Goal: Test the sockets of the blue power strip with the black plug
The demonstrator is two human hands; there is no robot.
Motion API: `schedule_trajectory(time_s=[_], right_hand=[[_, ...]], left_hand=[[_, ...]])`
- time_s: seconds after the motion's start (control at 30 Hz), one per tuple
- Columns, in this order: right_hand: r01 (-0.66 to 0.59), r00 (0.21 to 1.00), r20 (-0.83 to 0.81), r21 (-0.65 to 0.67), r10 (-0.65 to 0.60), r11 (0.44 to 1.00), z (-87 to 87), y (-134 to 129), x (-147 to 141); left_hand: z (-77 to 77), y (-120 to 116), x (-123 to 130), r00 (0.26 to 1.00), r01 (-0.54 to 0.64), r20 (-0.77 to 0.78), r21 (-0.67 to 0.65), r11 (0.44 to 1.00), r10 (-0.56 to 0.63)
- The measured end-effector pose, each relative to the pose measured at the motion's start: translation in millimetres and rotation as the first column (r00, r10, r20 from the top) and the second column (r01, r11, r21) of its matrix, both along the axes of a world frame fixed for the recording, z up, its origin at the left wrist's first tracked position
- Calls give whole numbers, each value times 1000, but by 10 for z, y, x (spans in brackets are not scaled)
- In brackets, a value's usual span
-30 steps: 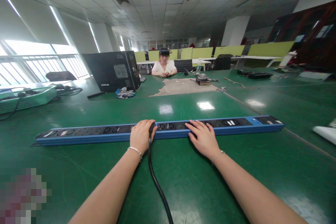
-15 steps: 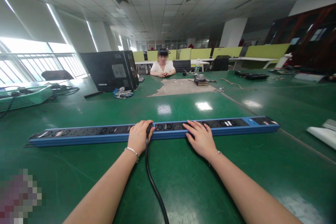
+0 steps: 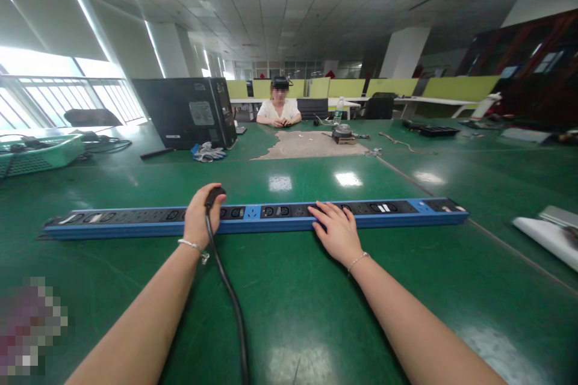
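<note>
A long blue and black power strip (image 3: pixel 253 226) lies across the green table, with rows of black sockets and blue socket blocks along its top. My left hand (image 3: pixel 198 216) is closed round a black plug (image 3: pixel 215 195), held just above the strip left of its middle. From the plug a thick black cable (image 3: pixel 228 289) runs down toward me. Spread over the strip right of its middle, my right hand (image 3: pixel 338 228) rests with its fingers on the sockets and holds nothing.
Behind the strip stand a black computer case (image 3: pixel 189 111) and a pair of work gloves (image 3: pixel 208 152). A green basket (image 3: pixel 49 153) with cables sits at the left. Across the table sits a person (image 3: pixel 279 109). A white object (image 3: pixel 544 240) lies at the right.
My left hand has moved left and up with the plug, uncovering a blue socket block on the strip. My right hand stays on the strip. The view has shifted slightly.
</note>
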State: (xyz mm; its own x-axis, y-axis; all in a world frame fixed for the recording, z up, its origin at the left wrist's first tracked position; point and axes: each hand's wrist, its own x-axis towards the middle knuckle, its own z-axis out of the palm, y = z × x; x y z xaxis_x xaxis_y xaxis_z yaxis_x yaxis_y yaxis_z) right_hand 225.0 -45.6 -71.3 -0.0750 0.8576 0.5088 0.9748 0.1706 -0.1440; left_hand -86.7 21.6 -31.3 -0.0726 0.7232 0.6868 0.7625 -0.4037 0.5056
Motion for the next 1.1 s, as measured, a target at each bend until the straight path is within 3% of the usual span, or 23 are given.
schedule_trajectory(time_s=[0.1,0.17,0.27,0.4,0.6,0.9,1.1], right_hand=[[-6,1000,-19,2,6,1000,-22,14,5],[-8,1000,-26,8,8,1000,-36,24,11],[-11,1000,-21,22,12,1000,-40,29,18],[-8,1000,2,20,8,1000,-29,24,21],[-2,1000,15,23,2,1000,-58,40,35],[6,1000,11,29,-7,1000,-65,44,31],[8,1000,16,31,-8,999,-58,42,26]], left_hand=[[47,34,-426,996,-85,24,-131,988,89],[38,37,-638,998,-52,-44,-212,976,44],[-28,43,-764,992,21,-116,-272,962,-55],[-106,74,-726,974,65,-182,-333,941,-132],[-114,83,-716,939,46,-306,-335,941,-155],[-205,-6,-663,873,41,-473,-167,985,-117],[-189,-65,-598,860,-59,-509,-151,987,-26]])
